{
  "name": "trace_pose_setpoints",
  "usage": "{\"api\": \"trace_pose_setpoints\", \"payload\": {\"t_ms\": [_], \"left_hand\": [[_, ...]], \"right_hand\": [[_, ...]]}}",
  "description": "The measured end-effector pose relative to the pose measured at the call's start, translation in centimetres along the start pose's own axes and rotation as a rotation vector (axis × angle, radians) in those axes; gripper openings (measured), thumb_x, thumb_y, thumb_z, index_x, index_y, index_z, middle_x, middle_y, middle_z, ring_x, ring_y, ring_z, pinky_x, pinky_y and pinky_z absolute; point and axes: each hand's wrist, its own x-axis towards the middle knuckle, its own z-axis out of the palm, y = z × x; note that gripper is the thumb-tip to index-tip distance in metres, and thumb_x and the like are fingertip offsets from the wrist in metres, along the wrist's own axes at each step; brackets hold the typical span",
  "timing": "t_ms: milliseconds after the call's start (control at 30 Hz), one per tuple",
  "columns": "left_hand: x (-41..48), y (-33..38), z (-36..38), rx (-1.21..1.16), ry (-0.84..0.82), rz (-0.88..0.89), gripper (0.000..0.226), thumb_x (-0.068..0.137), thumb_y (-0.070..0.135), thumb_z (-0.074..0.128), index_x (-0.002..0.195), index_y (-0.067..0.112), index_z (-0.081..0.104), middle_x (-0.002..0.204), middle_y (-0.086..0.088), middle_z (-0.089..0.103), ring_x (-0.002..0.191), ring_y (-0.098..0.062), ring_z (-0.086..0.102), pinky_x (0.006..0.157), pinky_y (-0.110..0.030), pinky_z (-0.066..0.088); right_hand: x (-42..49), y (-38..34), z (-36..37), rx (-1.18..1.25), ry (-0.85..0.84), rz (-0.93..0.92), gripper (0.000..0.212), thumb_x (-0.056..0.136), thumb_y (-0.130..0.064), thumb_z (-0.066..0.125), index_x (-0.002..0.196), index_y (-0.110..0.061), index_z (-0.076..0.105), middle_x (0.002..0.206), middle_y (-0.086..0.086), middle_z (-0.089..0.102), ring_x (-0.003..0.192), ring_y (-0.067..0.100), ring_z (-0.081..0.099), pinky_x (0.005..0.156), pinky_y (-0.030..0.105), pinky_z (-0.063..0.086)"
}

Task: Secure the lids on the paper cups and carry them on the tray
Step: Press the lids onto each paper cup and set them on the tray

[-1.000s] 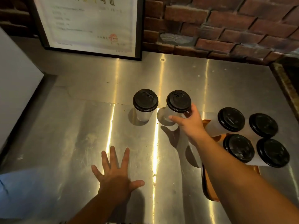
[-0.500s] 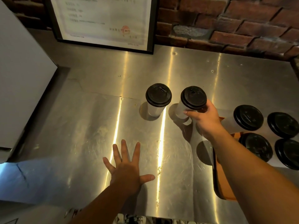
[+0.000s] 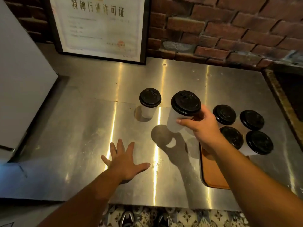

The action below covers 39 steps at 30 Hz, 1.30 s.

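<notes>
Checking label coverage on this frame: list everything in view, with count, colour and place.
counter: 1, steel, middle
tray: 1, orange-brown, counter's right
tray cups: 4, white, black lids, on tray
standing cup: 1, same, counter centre
held cup: 1, same, lifted off counter
framed certificate: 1, black frame, against brick wall
white box: 1, far left
shoes: 2, dark, patterned floor, bottom edge
left hand: fingers spread, palm down, counter front
right hand: grips held cup
</notes>
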Motion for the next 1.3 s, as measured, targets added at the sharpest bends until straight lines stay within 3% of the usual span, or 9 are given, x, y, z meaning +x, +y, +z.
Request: {"api": "trace_pose_setpoints", "payload": {"t_ms": [133, 200, 300, 467, 600, 733, 933, 1067, 1300], "left_hand": [[-3.7, 2.2, -3.7, -0.343, 0.125, 0.154, 0.115, 0.069, 0.094, 0.063, 0.163, 0.043, 0.019, 0.175, 0.002, 0.016, 0.160, -0.029, 0.018, 0.125, -0.059, 0.026], [-6.6, 4.0, -5.6, -0.515, 0.169, 0.299, 0.111, 0.061, 0.097, 0.066, 0.156, 0.058, 0.022, 0.170, 0.012, 0.028, 0.151, -0.019, 0.036, 0.117, -0.042, 0.039], [-11.3, 7.1, -8.6, -0.603, 0.307, 0.465, 0.097, 0.052, 0.106, 0.058, 0.137, 0.081, 0.017, 0.160, 0.026, 0.033, 0.139, -0.009, 0.045, 0.108, -0.037, 0.045], [-18.7, 9.9, -12.5, -0.689, 0.535, 0.720, 0.095, 0.063, 0.095, 0.071, 0.143, 0.072, 0.025, 0.140, 0.046, 0.039, 0.127, 0.017, 0.045, 0.087, -0.012, 0.042], [-23.0, 10.3, -14.5, -0.717, 0.554, 0.785, 0.099, 0.061, 0.092, 0.074, 0.145, 0.068, 0.028, 0.138, 0.042, 0.049, 0.123, 0.006, 0.055, 0.080, -0.010, 0.047], [-26.4, 10.6, -15.7, -0.806, 0.561, 0.825, 0.096, 0.063, 0.092, 0.070, 0.147, 0.063, 0.033, 0.136, 0.040, 0.055, 0.124, 0.013, 0.054, 0.074, 0.003, 0.044], [-29.8, 10.2, -16.5, -0.828, 0.600, 0.844, 0.093, 0.062, 0.093, 0.067, 0.144, 0.061, 0.038, 0.135, 0.035, 0.057, 0.122, 0.010, 0.056, 0.078, 0.002, 0.046], [-31.1, 10.0, -16.1, -0.809, 0.642, 0.842, 0.097, 0.063, 0.091, 0.068, 0.147, 0.052, 0.041, 0.136, 0.033, 0.058, 0.123, 0.008, 0.056, 0.080, 0.004, 0.043], [-32.4, 10.0, -16.0, -0.861, 0.691, 0.803, 0.079, 0.056, 0.099, 0.061, 0.127, 0.071, 0.041, 0.122, 0.046, 0.057, 0.117, 0.017, 0.055, 0.073, 0.006, 0.042]], "right_hand": [[-4.4, -4.1, -0.2, -0.017, -0.042, -0.060, 0.062, 0.075, -0.009, 0.092, 0.130, -0.024, 0.066, 0.119, -0.011, 0.076, 0.113, 0.007, 0.072, 0.092, 0.028, 0.063], [-6.6, -6.0, -0.5, -0.030, -0.054, -0.115, 0.064, 0.074, -0.013, 0.094, 0.131, -0.024, 0.067, 0.122, -0.008, 0.076, 0.116, 0.011, 0.071, 0.095, 0.031, 0.062], [-9.8, -9.0, -0.8, -0.047, -0.072, -0.181, 0.067, 0.072, -0.029, 0.095, 0.133, -0.031, 0.067, 0.125, -0.008, 0.075, 0.120, 0.014, 0.069, 0.099, 0.042, 0.060], [-14.8, -13.7, -1.0, -0.064, -0.059, -0.290, 0.063, 0.073, -0.036, 0.092, 0.130, -0.042, 0.066, 0.125, -0.009, 0.073, 0.121, 0.014, 0.068, 0.098, 0.049, 0.061], [-18.1, -16.7, -0.8, -0.055, -0.034, -0.365, 0.064, 0.073, -0.036, 0.091, 0.130, -0.047, 0.065, 0.127, -0.013, 0.073, 0.122, 0.008, 0.067, 0.096, 0.040, 0.062], [-20.5, -18.4, 0.0, 0.001, -0.012, -0.415, 0.070, 0.070, -0.039, 0.091, 0.133, -0.047, 0.063, 0.127, -0.016, 0.072, 0.122, 0.007, 0.067, 0.097, 0.039, 0.060], [-22.8, -20.0, 0.4, 0.075, -0.087, -0.456, 0.070, 0.074, -0.021, 0.089, 0.134, -0.045, 0.062, 0.129, -0.014, 0.072, 0.124, 0.010, 0.067, 0.096, 0.030, 0.061], [-23.7, -20.3, 0.3, 0.124, -0.072, -0.467, 0.072, 0.069, -0.024, 0.090, 0.134, -0.040, 0.065, 0.129, -0.011, 0.074, 0.125, 0.013, 0.068, 0.096, 0.030, 0.061], [-24.2, -20.3, 1.2, 0.128, -0.055, -0.456, 0.084, 0.066, -0.018, 0.095, 0.140, -0.036, 0.060, 0.131, -0.014, 0.072, 0.124, 0.009, 0.068, 0.096, 0.034, 0.062]]}}
